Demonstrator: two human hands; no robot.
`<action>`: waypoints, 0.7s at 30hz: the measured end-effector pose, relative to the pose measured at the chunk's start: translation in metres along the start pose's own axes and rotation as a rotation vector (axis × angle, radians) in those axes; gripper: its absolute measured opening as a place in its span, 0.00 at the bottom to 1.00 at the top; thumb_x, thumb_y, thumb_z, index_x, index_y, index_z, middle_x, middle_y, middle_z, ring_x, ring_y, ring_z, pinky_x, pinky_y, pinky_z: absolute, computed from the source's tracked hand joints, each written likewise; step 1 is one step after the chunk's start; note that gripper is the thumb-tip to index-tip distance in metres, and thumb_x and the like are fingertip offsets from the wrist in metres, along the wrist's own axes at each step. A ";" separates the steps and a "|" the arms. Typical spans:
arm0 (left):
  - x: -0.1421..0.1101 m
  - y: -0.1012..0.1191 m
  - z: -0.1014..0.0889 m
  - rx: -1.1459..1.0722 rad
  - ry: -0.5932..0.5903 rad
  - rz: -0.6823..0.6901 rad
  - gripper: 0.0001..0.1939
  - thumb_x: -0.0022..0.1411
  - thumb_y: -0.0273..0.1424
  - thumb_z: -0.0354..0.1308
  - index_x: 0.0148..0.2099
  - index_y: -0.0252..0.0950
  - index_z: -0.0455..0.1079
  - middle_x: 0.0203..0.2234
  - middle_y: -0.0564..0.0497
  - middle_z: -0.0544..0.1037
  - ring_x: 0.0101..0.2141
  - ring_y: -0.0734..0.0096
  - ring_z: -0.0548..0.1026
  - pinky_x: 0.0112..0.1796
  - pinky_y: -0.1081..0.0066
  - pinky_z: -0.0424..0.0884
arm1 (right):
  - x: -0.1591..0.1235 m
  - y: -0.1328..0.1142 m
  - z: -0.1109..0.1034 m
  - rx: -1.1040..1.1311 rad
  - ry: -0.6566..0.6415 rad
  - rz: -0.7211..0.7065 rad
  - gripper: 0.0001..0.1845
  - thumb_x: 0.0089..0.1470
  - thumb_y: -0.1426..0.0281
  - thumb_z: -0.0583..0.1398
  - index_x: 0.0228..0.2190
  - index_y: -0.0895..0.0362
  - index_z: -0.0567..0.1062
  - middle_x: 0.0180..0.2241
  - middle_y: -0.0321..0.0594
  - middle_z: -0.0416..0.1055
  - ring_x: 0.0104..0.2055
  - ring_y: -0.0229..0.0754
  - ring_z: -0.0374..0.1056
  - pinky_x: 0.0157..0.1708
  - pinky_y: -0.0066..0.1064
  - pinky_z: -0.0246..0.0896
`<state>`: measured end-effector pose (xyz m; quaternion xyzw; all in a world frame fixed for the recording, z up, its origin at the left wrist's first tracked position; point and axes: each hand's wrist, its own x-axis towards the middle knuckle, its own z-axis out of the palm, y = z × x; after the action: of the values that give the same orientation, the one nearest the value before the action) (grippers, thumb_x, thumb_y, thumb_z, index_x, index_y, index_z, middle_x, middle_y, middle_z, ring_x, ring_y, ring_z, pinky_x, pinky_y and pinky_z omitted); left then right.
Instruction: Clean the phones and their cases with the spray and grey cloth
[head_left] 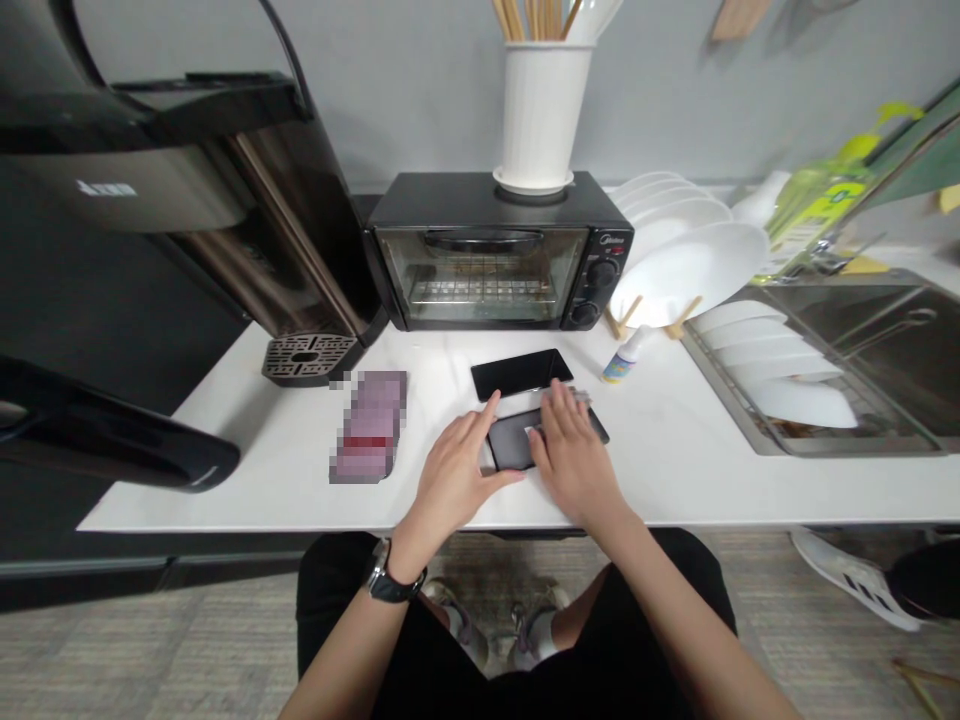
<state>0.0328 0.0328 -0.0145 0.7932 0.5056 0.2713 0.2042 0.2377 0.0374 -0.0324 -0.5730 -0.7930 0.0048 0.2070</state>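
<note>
A dark smartphone [512, 440] lies flat on the white counter in front of me, its right part largely covered by my right hand. My left hand [454, 470] spans its left end, thumb along the near edge and forefinger stretched toward the far side. My right hand [571, 445] presses on the phone with fingers close together. A bit of something pale shows by its thumb and past its fingertips; what it is, I cannot make out. Just beyond lies a second black smartphone [521, 375], face up. A small white spray bottle [622, 360] with a coloured label stands to the right.
A blurred-out purple item [367, 425] lies on the counter [270, 500] at left, below a drinks dispenser [300, 220]. Behind are a toaster oven [487, 270] bearing a white utensil holder [541, 115], and racked white plates [694, 265]. A sink [727, 400] holds dishes at right.
</note>
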 end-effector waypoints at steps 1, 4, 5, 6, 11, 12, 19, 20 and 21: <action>0.000 -0.001 0.000 0.000 0.001 0.000 0.58 0.58 0.37 0.74 0.78 0.49 0.40 0.58 0.44 0.74 0.57 0.52 0.73 0.58 0.52 0.69 | 0.003 -0.003 0.001 0.021 -0.027 -0.080 0.31 0.71 0.68 0.49 0.68 0.72 0.60 0.72 0.63 0.51 0.76 0.58 0.45 0.72 0.56 0.46; 0.000 -0.002 0.001 -0.010 0.002 0.003 0.58 0.58 0.37 0.74 0.78 0.49 0.39 0.56 0.45 0.75 0.56 0.52 0.73 0.58 0.51 0.69 | 0.003 0.002 -0.002 0.019 -0.034 -0.101 0.29 0.72 0.68 0.47 0.68 0.66 0.62 0.71 0.56 0.55 0.74 0.53 0.53 0.72 0.55 0.49; 0.001 -0.002 0.001 -0.012 0.002 0.004 0.58 0.58 0.38 0.74 0.78 0.49 0.39 0.56 0.45 0.75 0.56 0.52 0.73 0.59 0.51 0.69 | 0.002 0.007 -0.004 -0.003 0.000 -0.033 0.28 0.72 0.68 0.47 0.68 0.66 0.63 0.71 0.57 0.55 0.73 0.55 0.54 0.71 0.57 0.50; 0.001 -0.002 0.001 -0.012 0.003 0.004 0.59 0.57 0.38 0.74 0.78 0.48 0.39 0.56 0.45 0.75 0.55 0.52 0.74 0.59 0.51 0.69 | 0.000 0.012 -0.006 -0.021 0.034 0.024 0.29 0.73 0.67 0.47 0.67 0.67 0.63 0.71 0.58 0.55 0.73 0.57 0.53 0.70 0.58 0.52; 0.002 -0.002 0.000 -0.016 0.004 -0.003 0.59 0.57 0.37 0.75 0.78 0.47 0.38 0.56 0.45 0.75 0.56 0.53 0.73 0.59 0.52 0.69 | -0.009 0.028 -0.011 0.030 -0.046 -0.189 0.30 0.73 0.68 0.48 0.71 0.63 0.57 0.72 0.53 0.54 0.74 0.53 0.51 0.71 0.53 0.54; 0.002 -0.002 0.000 -0.016 0.005 -0.003 0.60 0.57 0.37 0.75 0.78 0.47 0.38 0.56 0.45 0.75 0.56 0.53 0.73 0.59 0.52 0.68 | -0.011 0.029 -0.013 0.031 -0.053 -0.199 0.30 0.72 0.69 0.47 0.72 0.61 0.56 0.72 0.51 0.53 0.74 0.51 0.52 0.71 0.52 0.54; 0.001 -0.003 0.001 -0.007 0.011 0.001 0.58 0.57 0.38 0.74 0.78 0.48 0.40 0.56 0.45 0.76 0.56 0.51 0.74 0.59 0.51 0.69 | -0.020 0.033 -0.022 0.071 -0.067 -0.305 0.33 0.70 0.73 0.50 0.73 0.59 0.52 0.73 0.51 0.52 0.75 0.52 0.49 0.71 0.53 0.55; 0.001 -0.003 0.001 -0.003 0.014 -0.002 0.57 0.58 0.38 0.74 0.78 0.48 0.41 0.57 0.45 0.75 0.57 0.51 0.73 0.59 0.51 0.69 | -0.021 0.034 -0.023 0.086 -0.071 -0.312 0.34 0.70 0.74 0.50 0.73 0.58 0.51 0.72 0.49 0.53 0.74 0.51 0.51 0.70 0.52 0.56; 0.000 -0.003 0.001 0.000 0.014 -0.006 0.57 0.58 0.38 0.74 0.78 0.48 0.40 0.57 0.45 0.75 0.57 0.51 0.73 0.59 0.51 0.69 | -0.022 0.034 -0.023 0.091 -0.054 -0.281 0.34 0.69 0.74 0.49 0.73 0.57 0.50 0.72 0.50 0.54 0.73 0.50 0.54 0.69 0.51 0.58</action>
<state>0.0318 0.0342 -0.0170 0.7898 0.5093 0.2762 0.2016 0.2818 0.0233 -0.0264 -0.4459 -0.8697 0.0272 0.2098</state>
